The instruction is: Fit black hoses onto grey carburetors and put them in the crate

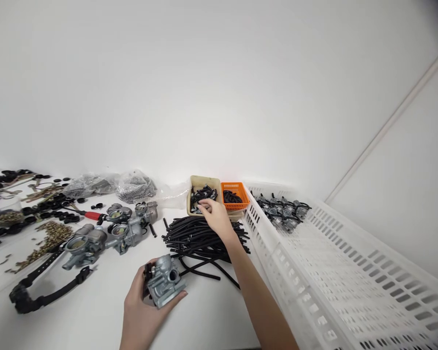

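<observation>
My left hand [144, 301] is closed around a grey metal carburetor [164, 281], held tilted above the table near its front, with a round port facing up and right. My right hand [215, 214] reaches over the near side of a beige tub [188, 197] of small black and metal parts [204, 193]. Its thumb and fingers are pinched together; whatever they grip is too small to make out. Just below that hand lies a pile of black rubber hoses [197, 238]. Several more carburetors [126, 234] rest on the table to the left.
An orange basket [237, 185] with black parts adjoins the tub. To the right, a long white perforated crate [288, 262] holds several carburetors [282, 211]. On the left are brass fittings [54, 237], black rings [71, 218], plastic bags [135, 187], a red-handled tool [92, 215] and a black strap [54, 296].
</observation>
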A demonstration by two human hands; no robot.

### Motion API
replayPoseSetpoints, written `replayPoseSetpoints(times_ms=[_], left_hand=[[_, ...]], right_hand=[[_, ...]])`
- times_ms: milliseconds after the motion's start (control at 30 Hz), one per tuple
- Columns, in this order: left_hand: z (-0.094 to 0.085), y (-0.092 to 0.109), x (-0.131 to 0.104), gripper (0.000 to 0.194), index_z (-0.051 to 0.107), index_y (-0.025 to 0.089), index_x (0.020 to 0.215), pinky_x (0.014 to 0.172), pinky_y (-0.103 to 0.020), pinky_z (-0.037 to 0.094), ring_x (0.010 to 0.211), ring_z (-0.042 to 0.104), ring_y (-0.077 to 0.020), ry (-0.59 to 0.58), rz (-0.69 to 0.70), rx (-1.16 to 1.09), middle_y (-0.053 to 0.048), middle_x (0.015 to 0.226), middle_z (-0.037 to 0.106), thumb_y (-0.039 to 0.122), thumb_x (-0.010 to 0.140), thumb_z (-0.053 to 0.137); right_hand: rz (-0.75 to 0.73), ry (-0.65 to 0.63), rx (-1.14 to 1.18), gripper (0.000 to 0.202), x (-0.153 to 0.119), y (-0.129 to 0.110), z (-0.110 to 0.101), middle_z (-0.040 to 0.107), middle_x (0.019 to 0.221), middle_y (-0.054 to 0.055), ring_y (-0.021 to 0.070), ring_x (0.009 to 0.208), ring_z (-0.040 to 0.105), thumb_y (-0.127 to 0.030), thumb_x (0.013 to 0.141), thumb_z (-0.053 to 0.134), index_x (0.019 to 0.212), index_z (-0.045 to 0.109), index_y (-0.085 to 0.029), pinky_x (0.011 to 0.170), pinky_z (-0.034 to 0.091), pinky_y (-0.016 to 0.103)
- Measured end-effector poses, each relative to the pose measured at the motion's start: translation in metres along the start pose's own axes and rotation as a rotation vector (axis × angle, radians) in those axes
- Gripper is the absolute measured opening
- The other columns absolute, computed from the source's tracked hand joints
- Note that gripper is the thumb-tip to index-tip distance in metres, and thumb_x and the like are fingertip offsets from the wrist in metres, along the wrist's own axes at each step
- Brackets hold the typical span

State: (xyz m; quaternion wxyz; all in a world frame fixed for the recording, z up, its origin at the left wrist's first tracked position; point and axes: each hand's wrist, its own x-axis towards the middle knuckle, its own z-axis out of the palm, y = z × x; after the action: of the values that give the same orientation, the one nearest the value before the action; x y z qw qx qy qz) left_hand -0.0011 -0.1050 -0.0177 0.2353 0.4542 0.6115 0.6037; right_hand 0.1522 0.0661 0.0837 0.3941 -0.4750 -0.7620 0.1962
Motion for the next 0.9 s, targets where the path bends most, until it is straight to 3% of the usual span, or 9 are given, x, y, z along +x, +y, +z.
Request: replayPoseSetpoints(times_ms=[100,200,333,433,533,600,733,900], left_hand=[[0.001,-0.002,-0.001,0.068,0.054,0.020,0.110,0.083,-0.043,0.055,0.094,0.065,-0.0289,-0.011,0.194,0.153,-0.009,0.105,0.064,0.050,0.054,0.079],[0.000,-0.005,0.000,0.068,0.052,0.021,0.113,0.081,-0.039,0.056,0.095,0.065,-0.0279,-0.050,0.284,0.201,-0.010,0.109,0.063,0.050,0.058,0.078],[0.000,-0.010,-0.001,0.070,0.050,0.021,0.116,0.080,-0.038,0.056,0.095,0.065,-0.0269,-0.064,0.311,0.228,-0.010,0.110,0.062,0.050,0.059,0.077],[-0.001,-0.011,-0.002,0.071,0.049,0.021,0.117,0.080,-0.038,0.055,0.095,0.064,-0.0269,-0.054,0.306,0.247,-0.009,0.110,0.063,0.052,0.059,0.077],[-0.001,-0.009,-0.002,0.071,0.050,0.022,0.117,0.079,-0.037,0.055,0.095,0.065,-0.0274,-0.063,0.266,0.289,-0.009,0.108,0.064,0.055,0.059,0.076],[-0.001,-0.008,-0.001,0.071,0.051,0.022,0.117,0.079,-0.037,0.055,0.096,0.065,-0.0271,-0.087,0.256,0.320,-0.008,0.108,0.065,0.056,0.060,0.075],[0.000,-0.007,-0.001,0.072,0.050,0.024,0.120,0.084,-0.037,0.053,0.101,0.063,-0.0266,-0.107,0.339,0.395,-0.006,0.111,0.065,0.058,0.061,0.073],[0.000,-0.006,-0.003,0.074,0.048,0.023,0.122,0.085,-0.037,0.052,0.103,0.061,-0.0267,-0.151,0.445,0.474,-0.007,0.113,0.064,0.060,0.062,0.071]], right_hand=[[-0.045,-0.083,-0.263,0.029,0.040,0.017,0.025,0.069,0.102,0.008,0.0205,0.096,0.063,-0.020,0.085,0.056,0.112,0.066,-0.020,0.086,0.046,0.030],[-0.058,-0.124,-0.368,0.027,0.060,0.031,0.046,0.064,0.108,0.012,0.0236,0.105,0.058,-0.015,0.081,0.060,0.107,0.069,-0.018,0.088,0.044,0.031],[-0.060,-0.082,-0.348,0.016,0.064,0.040,0.052,0.063,0.104,0.010,0.0218,0.101,0.058,-0.015,0.081,0.060,0.092,0.071,-0.018,0.088,0.045,0.031],[-0.081,0.087,-0.120,0.013,0.055,0.037,0.041,0.065,0.099,0.007,0.0180,0.086,0.062,-0.023,0.084,0.056,0.093,0.065,-0.019,0.083,0.048,0.031],[-0.028,0.305,0.357,0.021,0.033,0.023,0.026,0.067,0.098,0.006,0.0155,0.071,0.065,-0.035,0.088,0.050,0.103,0.052,-0.021,0.072,0.053,0.032],[0.041,0.349,0.694,0.023,0.010,0.012,0.020,0.068,0.100,0.005,0.0148,0.068,0.067,-0.039,0.088,0.050,0.105,0.045,-0.024,0.070,0.054,0.032],[0.247,0.263,1.082,0.033,-0.050,-0.004,0.021,0.072,0.090,0.004,0.0169,0.075,0.070,-0.035,0.078,0.067,0.102,0.047,-0.024,0.076,0.055,0.034],[0.465,0.119,1.234,0.040,-0.122,-0.009,0.036,0.072,0.090,0.004,0.0156,0.076,0.069,-0.033,0.069,0.077,0.103,0.061,-0.020,0.083,0.053,0.034]])
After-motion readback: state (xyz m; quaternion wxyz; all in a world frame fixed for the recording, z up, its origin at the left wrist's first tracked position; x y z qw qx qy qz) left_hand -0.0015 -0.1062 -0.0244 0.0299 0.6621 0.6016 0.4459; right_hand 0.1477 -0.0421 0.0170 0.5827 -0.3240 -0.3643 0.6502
